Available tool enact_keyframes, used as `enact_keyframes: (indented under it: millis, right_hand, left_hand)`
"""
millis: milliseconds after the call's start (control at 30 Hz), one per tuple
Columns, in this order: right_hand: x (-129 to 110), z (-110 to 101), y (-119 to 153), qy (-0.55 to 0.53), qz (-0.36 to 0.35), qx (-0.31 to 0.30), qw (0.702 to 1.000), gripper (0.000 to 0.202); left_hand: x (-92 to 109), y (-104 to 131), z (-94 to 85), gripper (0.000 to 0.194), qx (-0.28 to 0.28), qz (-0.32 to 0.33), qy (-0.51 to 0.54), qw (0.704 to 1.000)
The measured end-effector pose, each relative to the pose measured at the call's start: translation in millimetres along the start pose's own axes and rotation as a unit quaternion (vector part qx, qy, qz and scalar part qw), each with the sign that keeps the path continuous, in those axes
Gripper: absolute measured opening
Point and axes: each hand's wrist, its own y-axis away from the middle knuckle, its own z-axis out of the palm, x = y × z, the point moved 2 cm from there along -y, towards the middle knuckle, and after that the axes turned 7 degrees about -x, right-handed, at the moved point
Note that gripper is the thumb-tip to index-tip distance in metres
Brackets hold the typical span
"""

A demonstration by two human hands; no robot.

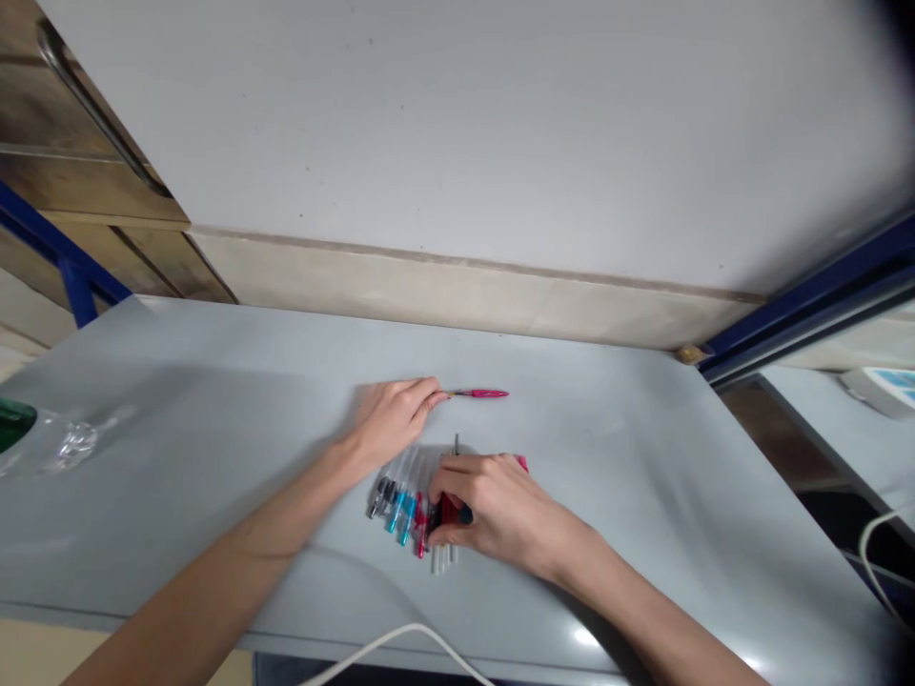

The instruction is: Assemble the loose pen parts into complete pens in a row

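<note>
My left hand (400,410) is closed, its fingertips pinching the left end of a slim pen with a pink barrel (488,393). The pen lies nearly level, pointing right over the table. Closer to me, my right hand (497,505) reaches down over a cluster of pen parts, thumb and fingers curled together. Dark red and black pieces show between those fingers, but what they grip is hidden. Beside them, clear pen barrels with black, blue and red ends (401,510) lie side by side. Thin pale rods (444,560) stick out below my right hand.
The grey table (300,381) meets a pale wall at the back. A clear plastic bag (61,443) with something green lies at the left edge. A white cable (400,631) loops over the front edge. Blue frame bars (822,295) stand at the right.
</note>
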Motion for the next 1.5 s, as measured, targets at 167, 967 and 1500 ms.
enact_keyframes:
  millis: [167,967,1500]
  right_hand:
    - [-0.1,2.0,-0.2,-0.004,-0.008,0.001,1.0,0.03]
    - [71.0,-15.2,-5.3,-0.458,0.071,0.317,0.827,0.027]
    - [61.3,-11.9,-7.8,-0.508,0.069,0.306,0.802,0.024]
  left_hand:
    - [-1.9,-0.4,0.5,0.028,-0.005,-0.003,0.001,1.0]
    - [8.2,6.0,-2.3,0.039,0.003,0.101,-0.062,0.993]
    - [17.2,7.2,-1.1,0.033,-0.022,0.118,-0.08,0.99]
